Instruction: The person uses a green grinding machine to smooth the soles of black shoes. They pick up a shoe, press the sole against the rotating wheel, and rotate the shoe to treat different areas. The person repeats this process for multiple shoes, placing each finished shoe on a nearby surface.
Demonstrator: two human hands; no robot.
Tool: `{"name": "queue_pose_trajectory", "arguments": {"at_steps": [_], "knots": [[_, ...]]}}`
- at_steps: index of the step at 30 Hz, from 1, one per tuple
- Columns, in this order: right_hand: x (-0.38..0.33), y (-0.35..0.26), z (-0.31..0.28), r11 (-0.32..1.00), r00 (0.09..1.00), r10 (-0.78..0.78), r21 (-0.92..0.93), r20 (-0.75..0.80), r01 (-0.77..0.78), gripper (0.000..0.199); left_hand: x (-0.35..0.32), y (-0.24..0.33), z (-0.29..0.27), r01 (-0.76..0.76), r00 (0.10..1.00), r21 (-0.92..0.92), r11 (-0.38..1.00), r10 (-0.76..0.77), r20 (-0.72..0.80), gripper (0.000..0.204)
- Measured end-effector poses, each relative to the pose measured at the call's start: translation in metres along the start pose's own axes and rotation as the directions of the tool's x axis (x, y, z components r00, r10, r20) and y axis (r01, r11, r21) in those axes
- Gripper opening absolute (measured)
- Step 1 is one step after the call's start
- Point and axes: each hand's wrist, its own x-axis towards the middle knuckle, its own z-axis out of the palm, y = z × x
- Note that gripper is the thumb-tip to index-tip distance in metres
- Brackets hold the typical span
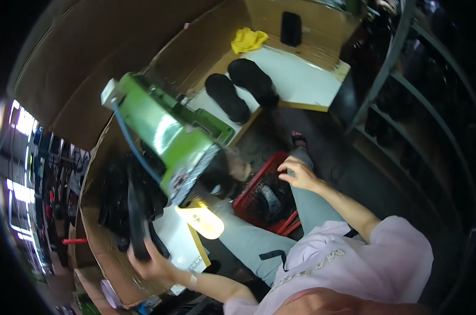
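At the lower left, my left hand [153,263] is closed on the end of a long black shoe [136,223], blurred by motion. It is beside a pile of dark shoes [113,197], whose separate shapes are hard to make out. My right hand [299,174] hangs over my knee above a red basket [259,178], with its fingers loosely bent and apart and nothing visible in them. Between my hands stands a green machine [162,126] with a lit lamp [202,221] at its near end. Two black shoes [227,98] lie side by side on the white tabletop [306,79] behind it.
Cardboard walls [196,34] border the table at the back and left. A yellow cloth [248,40] and a dark flat object [291,29] are at the far side. A blue hose [128,134] runs along the machine. Grey metal rack bars [387,68] curve along the right.
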Motion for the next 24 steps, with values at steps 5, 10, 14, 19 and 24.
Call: {"name": "queue_pose_trajectory", "arguments": {"at_steps": [5, 10, 14, 19, 24], "knots": [[-0.050, -0.016, 0.025, 0.695, 0.935, 0.090, 0.651, 0.343, -0.306, 0.089, -0.099, 0.027, -0.075, 0.167, 0.986, -0.285, 0.944, -0.163, 0.038, 0.048], [-0.067, -0.032, 0.016, 0.572, 0.769, 0.055, 0.611, 0.637, -0.547, 0.110, -0.165, 0.089, -0.043, 0.764, 0.641, -0.365, 0.532, -0.560, 0.526, 0.040], [-0.095, 0.033, -0.003, 0.283, 0.761, 0.289, 0.708, 0.581, -0.647, 0.076, -0.213, 0.132, 0.012, 0.878, 0.467, -0.427, 0.216, -0.580, 0.667, 0.043], [-0.113, 0.029, -0.013, 0.132, 0.734, 0.290, 0.734, 0.615, -0.667, 0.065, -0.220, 0.133, 0.069, 0.894, 0.407, -0.447, -0.042, -0.341, 0.847, 0.040], [-0.123, 0.036, 0.003, 0.271, 0.594, 0.251, 0.533, 0.765, -0.801, 0.046, -0.184, 0.127, 0.111, 0.909, 0.415, -0.383, 0.167, -0.248, 0.876, 0.035]]}}
